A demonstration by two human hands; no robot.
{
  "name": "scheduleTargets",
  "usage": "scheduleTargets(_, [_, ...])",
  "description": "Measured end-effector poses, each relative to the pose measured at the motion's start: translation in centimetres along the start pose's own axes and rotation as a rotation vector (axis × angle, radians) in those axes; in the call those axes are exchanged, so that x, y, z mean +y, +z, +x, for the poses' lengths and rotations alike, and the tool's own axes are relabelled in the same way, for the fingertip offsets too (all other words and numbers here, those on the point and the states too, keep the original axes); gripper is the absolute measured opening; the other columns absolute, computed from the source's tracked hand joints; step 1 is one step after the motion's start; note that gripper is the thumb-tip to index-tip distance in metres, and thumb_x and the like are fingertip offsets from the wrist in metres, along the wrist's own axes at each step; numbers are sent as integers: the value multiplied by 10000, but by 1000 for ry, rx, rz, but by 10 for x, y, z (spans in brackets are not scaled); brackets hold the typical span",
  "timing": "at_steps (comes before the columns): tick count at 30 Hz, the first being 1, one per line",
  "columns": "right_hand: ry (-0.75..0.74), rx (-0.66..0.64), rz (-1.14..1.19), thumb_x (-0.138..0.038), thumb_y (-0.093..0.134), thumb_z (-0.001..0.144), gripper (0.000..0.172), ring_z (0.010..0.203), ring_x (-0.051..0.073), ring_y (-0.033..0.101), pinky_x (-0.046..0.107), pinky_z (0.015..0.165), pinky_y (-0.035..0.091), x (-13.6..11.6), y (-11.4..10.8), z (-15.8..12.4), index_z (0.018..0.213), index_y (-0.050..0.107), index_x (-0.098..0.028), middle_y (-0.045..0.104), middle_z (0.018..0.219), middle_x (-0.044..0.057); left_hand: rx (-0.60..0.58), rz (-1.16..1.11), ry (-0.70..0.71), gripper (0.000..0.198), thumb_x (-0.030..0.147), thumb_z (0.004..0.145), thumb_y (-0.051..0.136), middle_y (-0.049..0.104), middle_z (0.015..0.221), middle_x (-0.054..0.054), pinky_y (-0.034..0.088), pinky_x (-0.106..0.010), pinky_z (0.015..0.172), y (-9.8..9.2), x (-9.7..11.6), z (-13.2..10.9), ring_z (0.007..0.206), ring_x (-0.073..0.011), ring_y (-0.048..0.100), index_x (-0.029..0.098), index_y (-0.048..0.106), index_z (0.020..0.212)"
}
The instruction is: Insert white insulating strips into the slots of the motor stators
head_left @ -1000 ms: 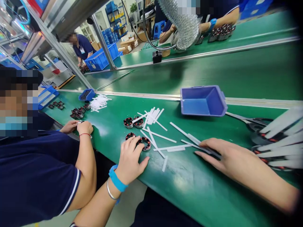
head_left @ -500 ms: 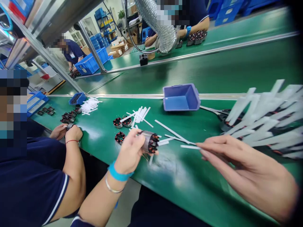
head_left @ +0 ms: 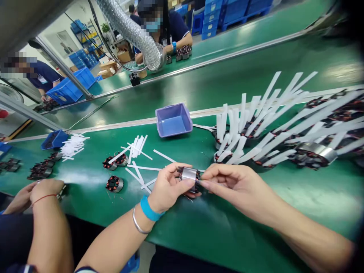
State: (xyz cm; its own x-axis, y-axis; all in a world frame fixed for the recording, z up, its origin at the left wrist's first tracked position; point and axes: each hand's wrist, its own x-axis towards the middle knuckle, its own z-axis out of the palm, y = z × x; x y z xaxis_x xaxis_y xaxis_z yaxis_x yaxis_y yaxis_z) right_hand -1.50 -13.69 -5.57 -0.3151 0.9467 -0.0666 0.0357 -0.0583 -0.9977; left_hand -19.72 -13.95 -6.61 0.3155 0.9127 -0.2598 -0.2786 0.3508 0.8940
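My left hand (head_left: 172,185) is wrapped around a motor stator (head_left: 190,173), a steel ring with black end pieces, held tilted on its side above the green bench. At the stator's right end, the thumb and forefinger of my right hand (head_left: 227,181) are pinched together. What lies between those fingertips is hidden. White strips (head_left: 139,176) are scattered on the bench behind and left of my left hand. Nearby stand a stator (head_left: 114,184) with copper windings and two more stators (head_left: 109,162) side by side.
At right, several stators (head_left: 318,153) bristle with upright white strips (head_left: 264,110). Scissors (head_left: 203,127) lie beside a purple-blue bin (head_left: 174,120). A co-worker's hands (head_left: 42,191) work at left, near a strip pile (head_left: 74,144). A foil duct (head_left: 150,53) hangs overhead.
My right hand has moved left from the loose strips to the stator's end, where a white strip showed at its fingertips before. The view has swung right; my left hand keeps the stator.
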Motion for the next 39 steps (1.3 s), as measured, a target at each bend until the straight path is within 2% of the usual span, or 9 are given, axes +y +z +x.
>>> scheduleTargets(4, [166,82,113,-410,818,525,336,482,108,562,213,471,462,5,3,4,619,591,-180,614,556,-2,-113,-71,-61,601,332,579,821,663,919,-72,584,-292,644,-5,1,-5,735,-182,678,149,610,1111])
scheduleTargets(7, [264,86,130,-344,858,421,362,445,78,505,180,426,394,5,2,8,548,563,-177,574,498,-19,-89,-46,-88,544,274,597,803,647,932,-72,585,-295,658,-6,4,-8,751,-167,659,136,627,1092])
scheduleTargets(10, [319,76,136,-351,881,381,399,464,85,508,185,442,403,2,2,9,533,554,-181,575,502,-12,-69,27,-88,485,279,683,745,638,911,-79,581,-294,649,-4,4,-9,732,-149,643,105,614,1116])
scheduleTargets(16, [320,24,99,-383,883,442,394,485,95,496,197,450,406,7,4,3,580,569,-188,562,529,-11,-16,199,-21,341,178,712,666,636,784,-62,498,-186,603,-3,-2,-7,636,-82,585,56,644,1029])
scheduleTargets(21, [114,-49,-62,-407,809,612,273,588,128,545,220,506,447,14,4,0,610,639,-194,618,702,28,-23,349,16,244,206,730,636,582,646,-25,422,-157,490,-7,-1,-9,511,-56,514,56,652,923])
scheduleTargets(24, [40,-88,-148,-467,750,678,301,619,156,584,235,524,475,11,2,2,576,655,-200,640,711,54,-17,391,70,233,209,705,650,581,632,-22,400,-155,463,-8,-2,-11,493,-56,504,65,655,889])
scheduleTargets(33, [-7,-6,-214,-483,799,593,398,581,169,596,258,512,489,9,6,0,468,541,-207,639,650,51,-25,382,44,257,124,652,637,517,558,29,338,-138,420,-6,-1,-14,435,-26,421,73,658,903])
scheduleTargets(36, [32,-42,-188,-513,796,584,469,553,154,574,253,485,477,8,3,1,445,475,-201,616,626,41,-27,336,-9,301,91,606,635,583,641,2,358,-134,430,-5,2,-14,454,-24,458,82,655,906])
scheduleTargets(39, [72,-148,-186,-629,671,691,480,576,175,601,283,519,512,3,-5,11,517,523,-207,631,634,62,-39,238,-35,346,71,552,648,631,716,-24,423,-154,484,-8,5,-14,523,-55,540,97,647,896])
